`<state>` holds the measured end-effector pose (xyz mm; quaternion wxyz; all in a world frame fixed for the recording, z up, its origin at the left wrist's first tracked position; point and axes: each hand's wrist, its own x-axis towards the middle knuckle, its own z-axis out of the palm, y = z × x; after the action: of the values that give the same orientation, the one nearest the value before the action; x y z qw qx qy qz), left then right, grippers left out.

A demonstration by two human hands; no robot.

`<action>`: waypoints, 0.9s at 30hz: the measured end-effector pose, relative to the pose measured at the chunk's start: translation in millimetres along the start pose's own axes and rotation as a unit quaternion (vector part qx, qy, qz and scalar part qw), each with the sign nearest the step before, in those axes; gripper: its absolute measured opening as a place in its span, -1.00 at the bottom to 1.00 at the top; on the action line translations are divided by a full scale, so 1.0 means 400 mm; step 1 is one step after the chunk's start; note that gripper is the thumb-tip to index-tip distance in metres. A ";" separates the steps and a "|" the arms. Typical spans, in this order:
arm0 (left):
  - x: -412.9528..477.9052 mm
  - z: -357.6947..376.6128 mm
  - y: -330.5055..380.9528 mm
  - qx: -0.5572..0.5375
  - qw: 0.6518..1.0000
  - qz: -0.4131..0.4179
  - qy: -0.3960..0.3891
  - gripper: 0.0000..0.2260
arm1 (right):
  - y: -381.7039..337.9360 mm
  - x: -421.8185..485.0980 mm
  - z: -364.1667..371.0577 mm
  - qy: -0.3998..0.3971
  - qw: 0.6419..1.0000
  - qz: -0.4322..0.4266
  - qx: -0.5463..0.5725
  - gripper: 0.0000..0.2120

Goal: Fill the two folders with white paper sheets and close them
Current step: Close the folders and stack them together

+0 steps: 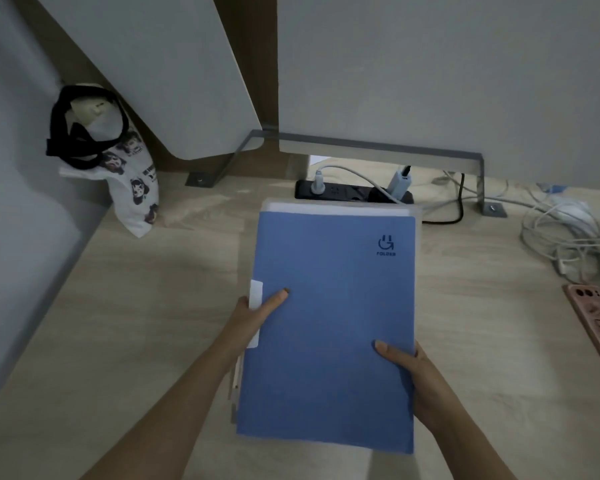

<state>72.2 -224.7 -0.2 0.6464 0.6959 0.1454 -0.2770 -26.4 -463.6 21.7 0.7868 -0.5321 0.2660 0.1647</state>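
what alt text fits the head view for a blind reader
A left hand and right hand hold a closed blue folder by its side edges over a wooden desk, white paper sheets showing at its top edge. Behind lies a black power strip, a printed cloth bag at left, white cables and a pink-cased phone at right.

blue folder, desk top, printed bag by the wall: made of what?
The blue folder looks like matte plastic or coated card: flat, faintly textured cover. The desk top shows pale wood grain, laminate or veneer, unclear which. The printed bag looks like soft white cloth: creased, black straps.
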 end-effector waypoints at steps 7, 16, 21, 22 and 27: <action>-0.085 -0.012 0.088 -0.066 0.963 0.250 0.072 -0.39 | -0.171 -0.029 0.032 -0.038 0.983 -0.123 -0.131 -0.54; -0.113 -0.046 0.041 0.089 0.955 0.270 0.079 -0.43 | -0.137 -0.003 0.041 0.002 0.969 -0.155 -0.190 -0.60; -0.096 -0.056 0.054 0.089 0.965 0.239 0.068 -0.26 | -0.138 0.030 0.038 -0.023 0.972 -0.173 -0.159 -0.46; -0.092 -0.060 0.055 0.102 0.967 0.226 0.061 -0.20 | -0.134 0.039 0.034 -0.020 0.974 -0.170 -0.151 -0.47; -0.093 -0.073 0.037 0.179 0.961 0.205 0.058 0.06 | -0.096 0.072 0.023 0.021 0.979 -0.137 -0.150 -0.41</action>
<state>56.4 -192.2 33.5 0.5449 0.8298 -0.0152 -0.1193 19.6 -470.4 36.0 0.7075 -0.6787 0.1789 0.0822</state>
